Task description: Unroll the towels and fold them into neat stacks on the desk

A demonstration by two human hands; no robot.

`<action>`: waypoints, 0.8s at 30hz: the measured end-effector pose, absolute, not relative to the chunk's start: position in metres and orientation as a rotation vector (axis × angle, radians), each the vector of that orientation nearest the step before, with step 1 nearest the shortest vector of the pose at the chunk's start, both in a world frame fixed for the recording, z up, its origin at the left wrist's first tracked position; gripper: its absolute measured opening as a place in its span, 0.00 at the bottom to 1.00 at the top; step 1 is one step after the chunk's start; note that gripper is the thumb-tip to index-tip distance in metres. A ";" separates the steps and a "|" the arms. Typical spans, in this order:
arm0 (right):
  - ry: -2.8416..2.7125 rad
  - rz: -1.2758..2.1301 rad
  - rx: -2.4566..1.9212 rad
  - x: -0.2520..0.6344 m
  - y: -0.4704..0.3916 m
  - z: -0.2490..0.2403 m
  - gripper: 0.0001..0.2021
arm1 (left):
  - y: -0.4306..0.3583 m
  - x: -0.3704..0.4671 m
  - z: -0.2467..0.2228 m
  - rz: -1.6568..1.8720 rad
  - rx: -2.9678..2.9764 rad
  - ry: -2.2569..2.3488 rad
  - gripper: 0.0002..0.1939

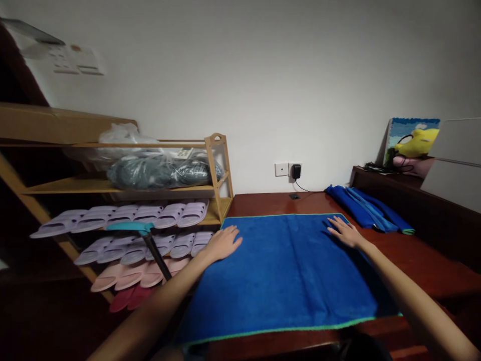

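A blue cloth (274,271) with a green edge lies spread out on the dark red wooden table (259,201). Toward its far left corner, my left hand (224,242) rests palm down on it, fingers stretched out. My right hand (345,232) is at the far right part of the cloth with its fingers spread; whether it touches or hovers just above, I cannot tell. Neither hand grips anything. A soft crease runs down the cloth's middle, and its near edge reaches the table's front.
Folded blue cloths (370,210) lie at the table's right. A black adapter (296,171) is plugged into the wall. On the left stands a wooden rack (220,173) with slippers (135,215) and plastic-wrapped goods (161,170). A turquoise-topped handle (131,227) rises before it.
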State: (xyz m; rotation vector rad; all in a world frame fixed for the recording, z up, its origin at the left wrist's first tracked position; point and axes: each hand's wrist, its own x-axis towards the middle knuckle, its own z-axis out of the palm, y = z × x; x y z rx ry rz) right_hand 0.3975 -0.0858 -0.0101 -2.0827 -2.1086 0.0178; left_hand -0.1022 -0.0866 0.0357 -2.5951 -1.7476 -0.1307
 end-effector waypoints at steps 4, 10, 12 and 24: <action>-2.033 0.111 -2.187 0.395 -0.082 -0.025 0.37 | -0.061 -0.079 0.032 -0.202 -2.543 -1.824 0.33; -2.017 0.103 -2.230 0.422 -0.076 -0.034 0.37 | -0.046 -0.081 0.012 -0.113 -2.600 -1.917 0.37; -2.012 0.127 -2.219 0.424 -0.071 -0.030 0.38 | -0.044 -0.082 0.014 -0.097 -2.610 -1.914 0.38; -1.974 0.094 -2.225 0.421 -0.021 -0.040 0.37 | -0.006 -0.071 0.007 -0.105 -2.548 -2.001 0.37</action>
